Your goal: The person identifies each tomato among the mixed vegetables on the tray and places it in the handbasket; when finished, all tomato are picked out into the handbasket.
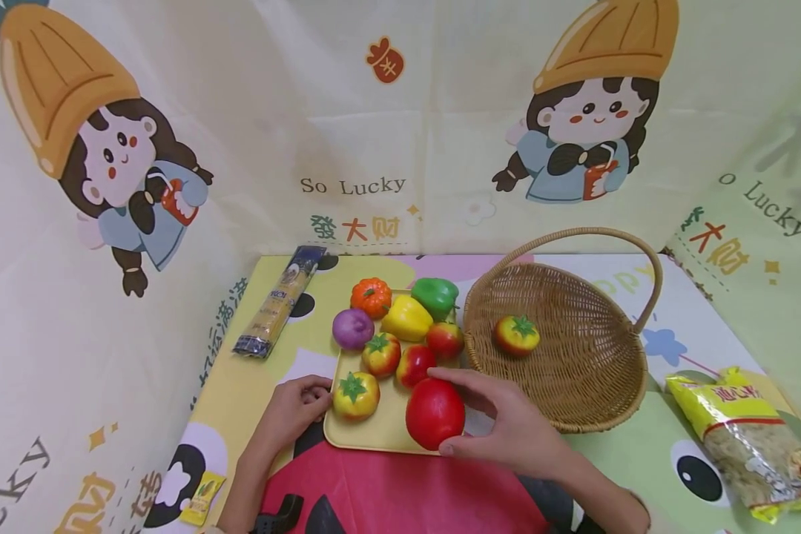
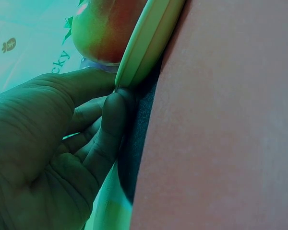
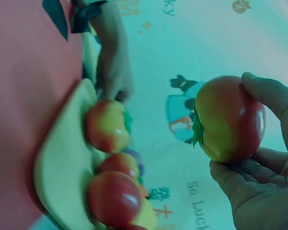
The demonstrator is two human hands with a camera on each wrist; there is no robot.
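Note:
My right hand (image 1: 507, 419) grips a red-and-yellow tomato (image 1: 435, 414) raised over the front right of a cream tray (image 1: 380, 439). In the right wrist view its green leafy top faces left, away from the palm. My left hand (image 1: 297, 404) pinches the tray's left rim, fingertips right at the edge in the left wrist view. On the tray lie several more tomatoes (image 1: 357, 396), a small orange pumpkin (image 1: 371, 298), a yellow bell pepper (image 1: 407, 319), a green bell pepper (image 1: 434, 298) and a purple onion (image 1: 353, 329).
A wicker basket (image 1: 574, 371) with a tall handle stands right of the tray, one tomato (image 1: 517, 336) inside. A spaghetti packet (image 1: 280, 300) lies at the back left, a macaroni bag (image 1: 747, 441) at the right, a small yellow sachet (image 1: 203, 498) at the front left.

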